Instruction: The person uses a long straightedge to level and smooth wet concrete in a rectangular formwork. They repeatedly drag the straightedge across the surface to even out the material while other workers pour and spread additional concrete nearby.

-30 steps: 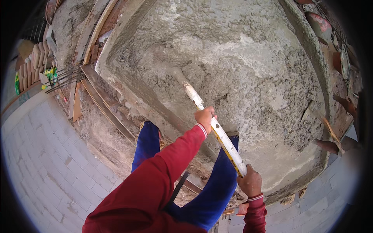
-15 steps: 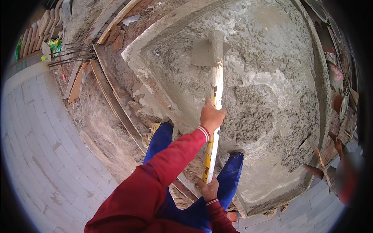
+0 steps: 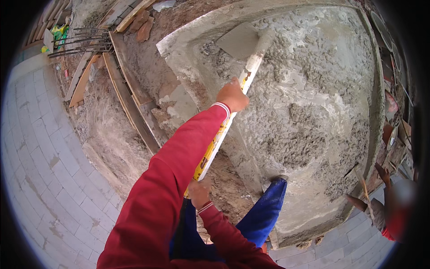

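Observation:
Both my hands grip a hoe with a worn white and yellow handle. My left hand is closed round the middle of the handle. Lower down, my right hand is wrapped round it near its end. The hoe's flat, grey-coated blade lies on wet, lumpy concrete mix near the far left corner of a shallow trough with a raised rim. My red-sleeved left arm crosses over part of the handle.
On the right, a co-worker holds a thin wooden handle over the trough's edge. Boards and protruding rebar are at the left. Grey paving lies beyond. My right leg is against the trough's near edge.
The hoe has slanted, its lower end swinging left with my right hand. My left hand has moved up and left. The blade has turned and shifted slightly farther away.

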The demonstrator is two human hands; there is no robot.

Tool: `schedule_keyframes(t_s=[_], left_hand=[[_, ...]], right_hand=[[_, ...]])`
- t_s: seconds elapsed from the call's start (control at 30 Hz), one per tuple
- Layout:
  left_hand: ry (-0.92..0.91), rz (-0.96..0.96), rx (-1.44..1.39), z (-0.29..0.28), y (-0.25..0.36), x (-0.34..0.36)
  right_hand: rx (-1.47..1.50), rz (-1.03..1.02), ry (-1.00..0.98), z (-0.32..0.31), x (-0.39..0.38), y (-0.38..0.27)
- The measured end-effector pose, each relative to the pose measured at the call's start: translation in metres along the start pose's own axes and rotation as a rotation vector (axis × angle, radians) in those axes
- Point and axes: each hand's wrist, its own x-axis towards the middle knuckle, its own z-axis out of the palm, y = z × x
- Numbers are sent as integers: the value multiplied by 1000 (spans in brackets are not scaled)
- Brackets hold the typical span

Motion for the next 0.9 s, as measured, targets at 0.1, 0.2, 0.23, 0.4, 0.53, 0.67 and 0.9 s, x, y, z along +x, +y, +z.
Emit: schedule_keyframes(t_s=[0.1,0.2,0.23,0.4,0.53,0.67,0.9], left_hand=[[140,-55,-182,25,-5,-20],[65,-138,-271,66,-16,-49],[65,-121,-203,70,-8,-63],[-13,-5,36,44,43,-55],[21,37,127,-5,30,19],[37,15,80,7,-31,14],[189,-158,-420,90,5,-13]], right_hand=[[-306,168,49,-67,-23,-18],[-468,-45,75,-119,-52,25],[-350,-1,81,-116,-51,22],[41,146,41,-62,-36,21],[244,-209,-67,10,19,-15],[-8,122,-62,3,13,18],[-548,164,-6,-160,-38,-61]])
